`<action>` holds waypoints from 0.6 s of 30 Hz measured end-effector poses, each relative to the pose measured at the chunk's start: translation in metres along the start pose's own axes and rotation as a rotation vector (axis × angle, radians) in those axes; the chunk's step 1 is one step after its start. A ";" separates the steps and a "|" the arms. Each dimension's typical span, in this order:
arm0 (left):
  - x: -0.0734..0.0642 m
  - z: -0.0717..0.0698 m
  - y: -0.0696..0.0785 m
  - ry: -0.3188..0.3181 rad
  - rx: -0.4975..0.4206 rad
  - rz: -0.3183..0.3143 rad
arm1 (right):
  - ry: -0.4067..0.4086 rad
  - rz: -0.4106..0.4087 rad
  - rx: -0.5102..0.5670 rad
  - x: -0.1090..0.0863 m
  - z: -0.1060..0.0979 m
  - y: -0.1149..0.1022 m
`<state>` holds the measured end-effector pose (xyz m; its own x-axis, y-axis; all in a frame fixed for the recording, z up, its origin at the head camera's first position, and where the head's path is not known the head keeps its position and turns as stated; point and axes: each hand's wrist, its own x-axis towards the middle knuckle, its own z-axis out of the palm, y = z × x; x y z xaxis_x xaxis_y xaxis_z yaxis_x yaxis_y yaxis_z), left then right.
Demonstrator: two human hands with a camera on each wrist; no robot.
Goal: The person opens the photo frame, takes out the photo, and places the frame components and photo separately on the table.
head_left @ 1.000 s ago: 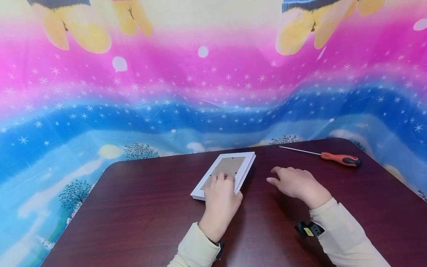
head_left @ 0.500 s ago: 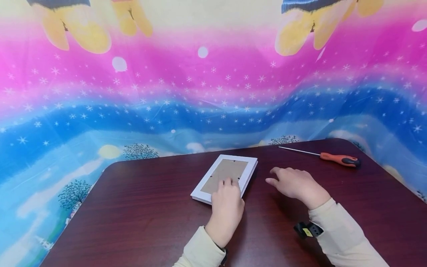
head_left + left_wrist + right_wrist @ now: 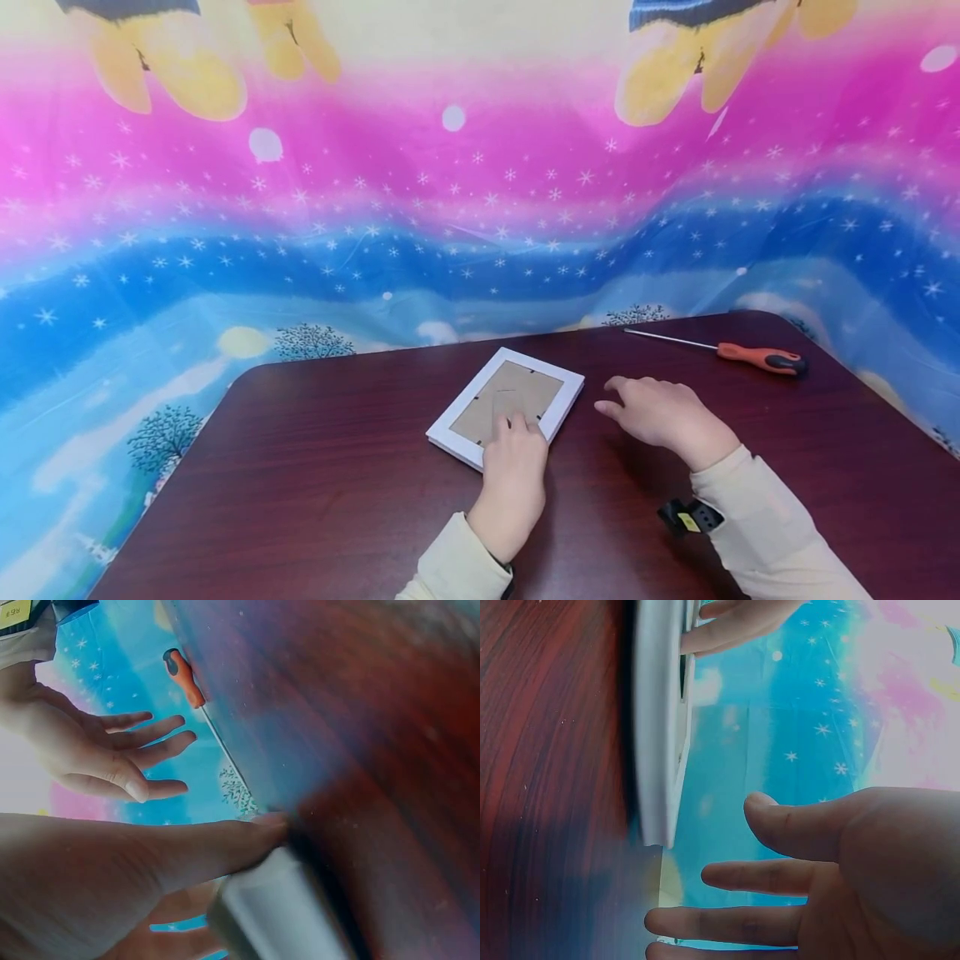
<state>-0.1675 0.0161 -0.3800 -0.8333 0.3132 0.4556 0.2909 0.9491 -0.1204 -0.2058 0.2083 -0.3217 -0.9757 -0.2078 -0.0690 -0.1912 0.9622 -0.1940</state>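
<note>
A white picture frame lies back side up on the table, its brown backing board showing with small dark tabs along the edges. My left hand grips the frame's near right side, fingertips on the backing. In the left wrist view the thumb lies along the outer edge of the frame. To the right of it, my right hand hovers over the table and holds nothing. The right wrist view shows its fingers spread and fairly straight, near the frame's side.
A screwdriver with an orange and black handle lies at the back right of the dark wooden table. Behind the table's far edge hangs a colourful cloth with snowflakes.
The frame has turned clockwise on the table and shows more of its backing. My left hand has shifted slightly right and nearer to me with it. The right hand has stayed nearly still.
</note>
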 end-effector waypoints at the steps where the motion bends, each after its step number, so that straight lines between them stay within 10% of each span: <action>1: -0.001 0.000 0.000 -0.001 0.003 0.007 | 0.001 0.000 0.001 0.000 0.000 0.000; 18: 0.000 -0.002 -0.006 -0.030 -0.037 0.058 | -0.006 -0.007 -0.004 0.000 0.001 -0.002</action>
<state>-0.1683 0.0101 -0.3779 -0.8280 0.3694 0.4218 0.3563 0.9275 -0.1128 -0.2054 0.2062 -0.3221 -0.9737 -0.2155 -0.0737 -0.1984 0.9615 -0.1902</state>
